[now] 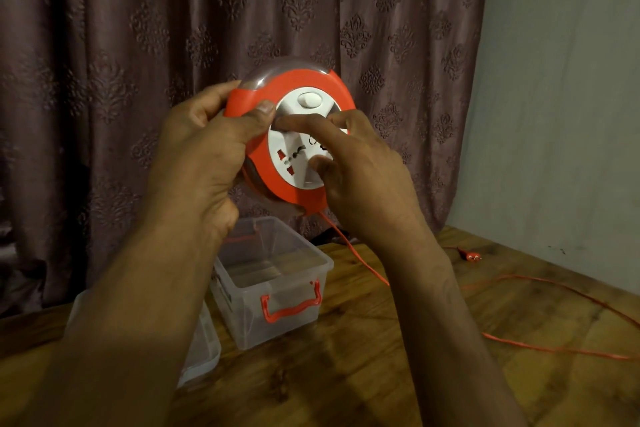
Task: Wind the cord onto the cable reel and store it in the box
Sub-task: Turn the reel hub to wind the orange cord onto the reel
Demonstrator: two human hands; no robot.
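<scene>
clear lid (204, 347) half behind forearm

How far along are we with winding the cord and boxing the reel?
Done: the clear box stands open on the table, its lid beside it. In hand: the left hand grips the cable reel in the air; the right hand works its white hub. Left: most of the cord and its plug lie loose on the table; the reel is not yet boxed.
</scene>
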